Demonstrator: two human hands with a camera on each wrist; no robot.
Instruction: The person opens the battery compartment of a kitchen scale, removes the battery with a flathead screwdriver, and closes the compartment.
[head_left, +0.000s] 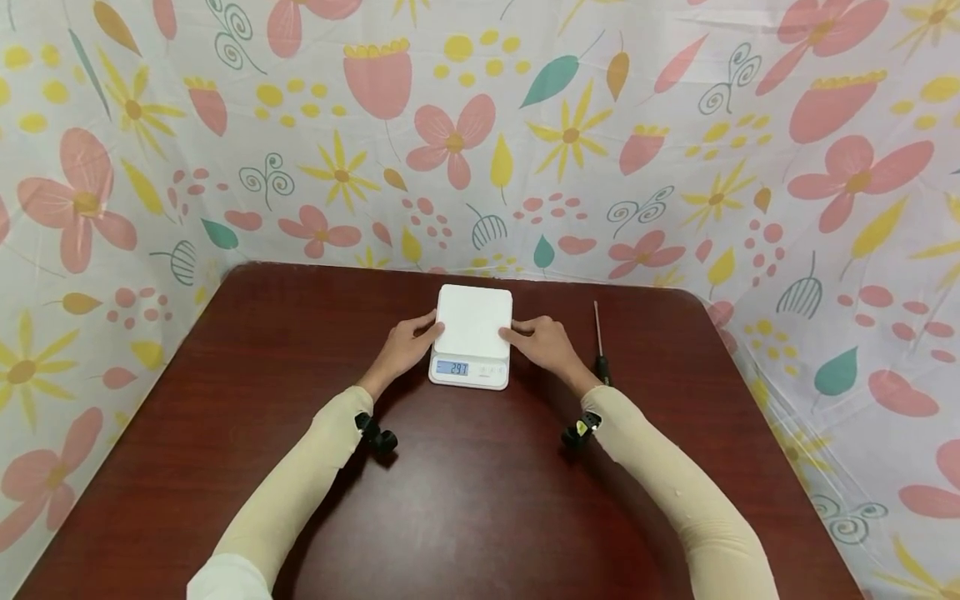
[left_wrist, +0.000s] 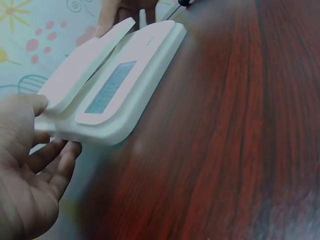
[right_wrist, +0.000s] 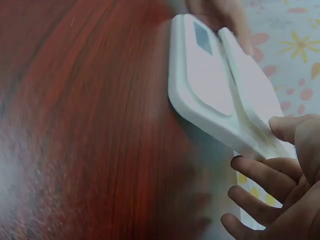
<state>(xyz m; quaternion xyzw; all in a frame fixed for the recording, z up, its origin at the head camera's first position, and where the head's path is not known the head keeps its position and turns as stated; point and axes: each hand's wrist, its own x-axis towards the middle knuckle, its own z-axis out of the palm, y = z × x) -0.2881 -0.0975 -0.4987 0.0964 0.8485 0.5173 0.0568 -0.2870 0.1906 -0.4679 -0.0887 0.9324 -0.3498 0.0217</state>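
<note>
A white digital kitchen scale (head_left: 474, 321) is held between both hands near the far side of the table, its lit display (head_left: 453, 368) facing me with digits on it. On its left edge my left hand (head_left: 405, 346) has the thumb over the weighing plate, and in the left wrist view the fingers (left_wrist: 67, 155) reach beneath the body. From the opposite edge my right hand (head_left: 551, 343) grips it the same way, thumb (right_wrist: 285, 129) at the plate's rim and forefinger below. The other right fingers spread loosely beneath.
A screwdriver (head_left: 601, 354) with a dark handle lies right of the scale, partly behind my right wrist. The dark red wooden table (head_left: 480, 500) ends at a flower-printed curtain (head_left: 453, 142) along the back and sides.
</note>
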